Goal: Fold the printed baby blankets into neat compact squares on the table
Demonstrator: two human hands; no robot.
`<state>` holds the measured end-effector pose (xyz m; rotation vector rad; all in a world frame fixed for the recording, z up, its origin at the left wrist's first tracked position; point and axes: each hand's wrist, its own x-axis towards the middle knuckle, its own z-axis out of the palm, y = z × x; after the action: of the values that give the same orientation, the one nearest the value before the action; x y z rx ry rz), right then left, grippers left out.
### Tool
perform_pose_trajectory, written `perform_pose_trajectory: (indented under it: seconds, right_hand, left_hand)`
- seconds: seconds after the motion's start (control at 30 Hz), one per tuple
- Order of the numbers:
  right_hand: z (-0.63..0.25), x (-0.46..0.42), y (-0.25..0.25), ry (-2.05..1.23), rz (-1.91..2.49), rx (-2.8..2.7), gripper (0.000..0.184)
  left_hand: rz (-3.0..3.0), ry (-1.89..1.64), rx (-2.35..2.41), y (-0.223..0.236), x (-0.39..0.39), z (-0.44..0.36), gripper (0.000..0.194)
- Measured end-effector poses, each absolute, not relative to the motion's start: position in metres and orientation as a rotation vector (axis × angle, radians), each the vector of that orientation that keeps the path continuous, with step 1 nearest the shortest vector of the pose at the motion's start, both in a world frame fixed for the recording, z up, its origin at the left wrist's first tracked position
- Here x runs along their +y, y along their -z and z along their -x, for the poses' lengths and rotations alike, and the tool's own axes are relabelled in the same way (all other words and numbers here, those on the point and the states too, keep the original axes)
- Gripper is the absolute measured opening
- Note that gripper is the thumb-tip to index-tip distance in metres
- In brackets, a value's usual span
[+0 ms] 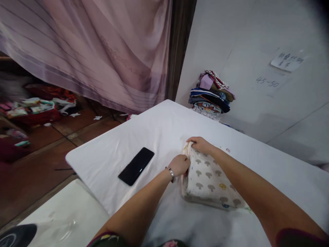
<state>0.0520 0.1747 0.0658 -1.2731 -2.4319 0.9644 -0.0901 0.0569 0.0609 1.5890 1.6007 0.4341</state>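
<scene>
A folded white cloth [209, 183] with grey mushroom prints and a few coloured ones lies in layers on the white-covered table. My left hand [180, 165], with a metal bracelet at the wrist, is closed at the cloth's left edge, its fingertips tucked in at the layers. At the far left corner, my right hand [201, 145] pinches the top of the same cloth, thumb and fingers around the folded edge. To the left of both hands a black smartphone [136, 166] lies flat, screen up.
A stack of folded clothes [212, 92] stands beyond the table against the grey wall [246, 44], which bears handwritten paper notes [287, 61]. A pink curtain [123, 51] hangs at the back left. A red container [38, 115] with packets sits on the tiled floor. Another white surface [69, 209] adjoins at lower left.
</scene>
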Motion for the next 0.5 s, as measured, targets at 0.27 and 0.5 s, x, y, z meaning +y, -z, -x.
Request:
perform_pose_trajectory:
  seconds: [0.27, 0.5]
  right_hand:
    - [-0.054, 0.171, -0.059, -0.690, 1.235, -2.474, 0.035]
    - [-0.055, 0.171, -0.046, -0.477, 1.177, -2.586, 0.039]
  left_hand:
    - [-1.491, -0.429, 1.544, -0.054, 0.060, 0.092, 0.024]
    - [-1.222, -0.501, 1.426, -0.050, 0.061, 0.089, 0.040]
